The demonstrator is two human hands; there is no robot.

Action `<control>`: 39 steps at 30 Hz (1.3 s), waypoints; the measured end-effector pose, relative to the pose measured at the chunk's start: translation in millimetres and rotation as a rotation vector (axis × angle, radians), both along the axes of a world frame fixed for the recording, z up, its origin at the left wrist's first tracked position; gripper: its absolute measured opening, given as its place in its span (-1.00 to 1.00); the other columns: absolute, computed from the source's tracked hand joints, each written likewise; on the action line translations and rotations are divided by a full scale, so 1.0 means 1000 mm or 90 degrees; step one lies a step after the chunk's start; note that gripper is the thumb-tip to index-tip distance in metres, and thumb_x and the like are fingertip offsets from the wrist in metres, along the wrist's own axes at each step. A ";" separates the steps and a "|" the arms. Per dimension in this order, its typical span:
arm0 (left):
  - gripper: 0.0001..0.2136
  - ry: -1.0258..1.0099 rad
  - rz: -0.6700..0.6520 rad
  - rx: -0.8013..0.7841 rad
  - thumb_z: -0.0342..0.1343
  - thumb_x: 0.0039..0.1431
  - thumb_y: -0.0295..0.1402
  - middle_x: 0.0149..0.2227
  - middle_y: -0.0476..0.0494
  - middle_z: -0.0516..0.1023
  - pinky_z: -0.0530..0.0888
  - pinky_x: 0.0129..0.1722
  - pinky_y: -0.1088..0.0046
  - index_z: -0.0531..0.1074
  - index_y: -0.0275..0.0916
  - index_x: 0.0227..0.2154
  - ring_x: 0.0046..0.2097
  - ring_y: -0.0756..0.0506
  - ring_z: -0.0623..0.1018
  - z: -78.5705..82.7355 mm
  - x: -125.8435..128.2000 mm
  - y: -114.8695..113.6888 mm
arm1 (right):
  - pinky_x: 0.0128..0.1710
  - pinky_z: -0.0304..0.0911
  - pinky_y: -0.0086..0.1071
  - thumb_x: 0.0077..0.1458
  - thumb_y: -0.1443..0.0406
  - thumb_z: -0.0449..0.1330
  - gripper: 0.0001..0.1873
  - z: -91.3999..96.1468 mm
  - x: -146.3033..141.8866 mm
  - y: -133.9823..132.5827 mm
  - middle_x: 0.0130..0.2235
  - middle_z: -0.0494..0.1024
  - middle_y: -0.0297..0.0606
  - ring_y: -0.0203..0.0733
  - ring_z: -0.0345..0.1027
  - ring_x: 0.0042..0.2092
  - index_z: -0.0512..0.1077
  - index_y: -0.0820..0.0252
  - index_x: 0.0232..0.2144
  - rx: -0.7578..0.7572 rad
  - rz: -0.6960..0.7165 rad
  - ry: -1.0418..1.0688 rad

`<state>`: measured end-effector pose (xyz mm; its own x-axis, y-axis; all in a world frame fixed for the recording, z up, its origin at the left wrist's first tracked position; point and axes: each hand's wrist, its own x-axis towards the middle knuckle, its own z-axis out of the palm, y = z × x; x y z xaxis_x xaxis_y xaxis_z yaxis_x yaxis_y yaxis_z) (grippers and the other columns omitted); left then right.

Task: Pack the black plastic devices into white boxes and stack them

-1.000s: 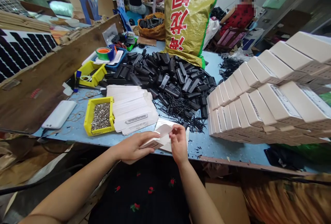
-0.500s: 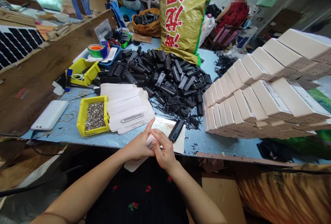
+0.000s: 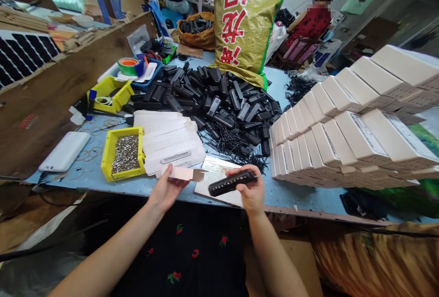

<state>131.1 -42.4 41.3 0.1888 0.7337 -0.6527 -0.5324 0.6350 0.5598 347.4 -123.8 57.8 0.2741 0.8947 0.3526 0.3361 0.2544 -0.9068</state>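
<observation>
Right hand pinches a black case, long axis pointing left toward the white box the left hand pinches, by the near edge of the worktop.

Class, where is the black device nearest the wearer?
In the head view, the black device is in the right hand, below centre, over the white board and right of the pale carton in the left hand.
</observation>
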 end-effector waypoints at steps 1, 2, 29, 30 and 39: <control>-0.71 -0.014 0.001 -0.020 -0.01 0.26 -0.26 -0.03 -0.21 0.51 0.57 -0.17 0.34 0.31 -0.22 0.01 -0.09 -0.12 0.55 0.001 0.006 -0.007 | -0.10 0.37 -0.06 0.14 -0.05 0.11 -0.53 0.002 -0.015 0.003 -0.16 0.53 -0.11 -0.05 0.47 -0.12 0.17 0.08 -0.06 0.055 -0.045 0.056; -0.72 -0.028 -0.014 -0.029 -0.01 0.26 -0.27 -0.05 -0.22 0.51 0.56 -0.15 0.34 0.32 -0.23 -0.01 -0.10 -0.11 0.55 0.002 0.011 -0.013 | -0.04 0.33 -0.02 0.11 -0.09 0.10 -0.50 0.004 -0.027 0.006 -0.10 0.51 -0.07 -0.01 0.43 -0.04 0.16 0.07 -0.08 0.094 -0.071 0.070; -0.40 0.690 -0.416 0.648 0.20 -0.06 -0.12 -0.11 -0.15 0.49 0.45 -0.16 0.32 0.13 -0.18 0.02 -0.13 -0.21 0.53 -0.021 -0.015 0.005 | -0.09 0.14 -0.24 0.24 0.40 -0.02 -0.73 -0.050 0.034 0.100 -0.10 0.46 -0.08 -0.07 0.22 -0.11 0.44 0.24 -0.11 -0.288 0.125 -0.703; -0.40 0.683 -0.428 0.651 0.20 -0.06 -0.12 -0.11 -0.15 0.49 0.44 -0.17 0.32 0.14 -0.18 0.02 -0.13 -0.21 0.53 -0.021 -0.013 0.007 | -0.08 0.12 -0.21 0.23 0.39 0.01 -0.75 -0.050 0.035 0.101 -0.06 0.44 -0.09 -0.05 0.19 -0.07 0.45 0.23 -0.13 -0.283 0.119 -0.693; -0.37 0.702 -0.423 0.648 0.19 -0.04 -0.08 -0.11 -0.18 0.49 0.44 -0.18 0.31 0.13 -0.21 0.06 -0.12 -0.23 0.54 -0.018 -0.010 0.014 | -0.07 0.18 -0.30 0.19 0.40 -0.01 -0.82 -0.050 0.037 0.102 -0.20 0.47 -0.14 -0.17 0.28 -0.14 0.41 0.25 -0.30 -0.210 0.081 -0.479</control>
<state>121.2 -28.4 23.1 0.4264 0.9045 -0.0055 0.5829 -0.2701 0.7664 384.3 -21.9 8.0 -0.0407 0.9925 0.1153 0.8688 0.0921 -0.4865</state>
